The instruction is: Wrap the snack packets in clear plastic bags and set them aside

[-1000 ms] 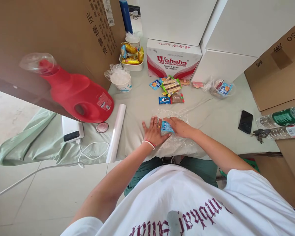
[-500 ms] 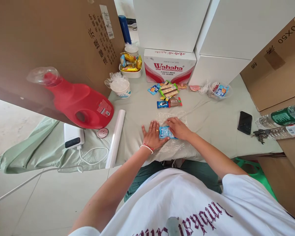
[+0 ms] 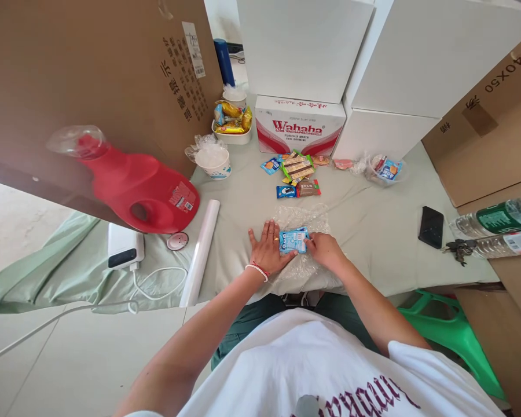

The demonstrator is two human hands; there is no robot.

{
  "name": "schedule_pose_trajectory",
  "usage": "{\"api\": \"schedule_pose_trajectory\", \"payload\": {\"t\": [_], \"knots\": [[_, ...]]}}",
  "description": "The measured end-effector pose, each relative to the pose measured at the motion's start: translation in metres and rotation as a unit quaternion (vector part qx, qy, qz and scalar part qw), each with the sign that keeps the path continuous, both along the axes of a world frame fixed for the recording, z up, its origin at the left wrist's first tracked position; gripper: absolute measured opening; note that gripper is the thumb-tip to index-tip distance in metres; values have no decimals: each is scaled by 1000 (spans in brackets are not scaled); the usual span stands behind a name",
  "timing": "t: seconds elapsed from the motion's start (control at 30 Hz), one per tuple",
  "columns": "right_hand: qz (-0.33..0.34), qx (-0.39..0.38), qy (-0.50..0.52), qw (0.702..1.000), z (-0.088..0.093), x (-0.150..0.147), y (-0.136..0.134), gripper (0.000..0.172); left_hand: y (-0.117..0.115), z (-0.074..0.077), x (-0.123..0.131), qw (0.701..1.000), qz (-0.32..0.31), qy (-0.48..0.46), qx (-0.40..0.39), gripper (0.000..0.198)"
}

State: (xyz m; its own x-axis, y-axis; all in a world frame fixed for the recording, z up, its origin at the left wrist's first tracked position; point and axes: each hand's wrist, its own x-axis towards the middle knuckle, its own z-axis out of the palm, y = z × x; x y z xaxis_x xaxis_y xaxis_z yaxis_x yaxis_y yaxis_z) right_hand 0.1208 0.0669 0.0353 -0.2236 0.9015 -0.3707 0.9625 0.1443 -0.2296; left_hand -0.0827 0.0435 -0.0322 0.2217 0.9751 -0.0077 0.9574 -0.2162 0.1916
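A blue snack packet [image 3: 293, 240] lies on a crinkled sheet of clear plastic wrap [image 3: 315, 267] near the table's front edge. My left hand [image 3: 268, 250] rests flat with fingers spread, its thumb along the packet's lower left edge. At the packet's right end, the fingers of my right hand [image 3: 325, 249] are closed on its edge. Beyond the wrap sits a group of wrapped snacks: a dark blue packet [image 3: 286, 191], a brown-and-red one [image 3: 308, 187] and a green-edged wafer packet [image 3: 298, 167].
On the left are a red detergent jug [image 3: 143, 185], a white power bank [image 3: 125, 246] and a white roll [image 3: 201, 252]. A Wahaba-style carton [image 3: 299, 124] stands behind. To the right lie a phone [image 3: 431, 226], keys [image 3: 459, 249] and plastic bottles [image 3: 499, 215]. A green stool [image 3: 455, 324] stands below.
My right hand has shifted from above the packet to its right end and now grips the edge there, leaving more of the packet visible. The left hand stays flat beside it.
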Motion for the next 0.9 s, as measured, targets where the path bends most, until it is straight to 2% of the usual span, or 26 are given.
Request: {"api": "schedule_pose_trajectory", "payload": {"t": [0.13, 0.2, 0.3, 0.4, 0.57, 0.67, 0.77, 0.83, 0.9], "knots": [[-15, 70, -6, 997, 4, -5, -4, 41, 0, -1, 1, 1000, 6, -4, -2, 98], [37, 103, 36, 993, 1, -8, -6, 51, 0, -1, 1, 1000, 5, -3, -3, 99], [157, 78, 102, 979, -10, -10, -4, 54, 1, 1, -2, 1000, 0, -1, -10, 102], [183, 64, 151, 969, -26, -5, 3, 50, 2, 5, -11, 1000, -12, -8, -22, 100], [184, 80, 206, 958, -46, 4, 9, 49, 6, 5, -42, 999, -17, -32, -41, 71], [179, 75, 211, 958, -42, 5, 7, 48, 6, 3, -60, 998, 11, -55, -25, 61], [179, 100, 251, 946, -25, 13, -2, 49, -1, 7, -70, 995, 38, -85, 39, 58], [198, 130, 278, 931, -13, 27, -14, 49, -12, 13, -74, 990, -37, -110, 76, 57], [227, 143, 273, 924, -6, 46, -29, 53, -26, 19, -77, 971, -176, -147, 63, 65]]}}
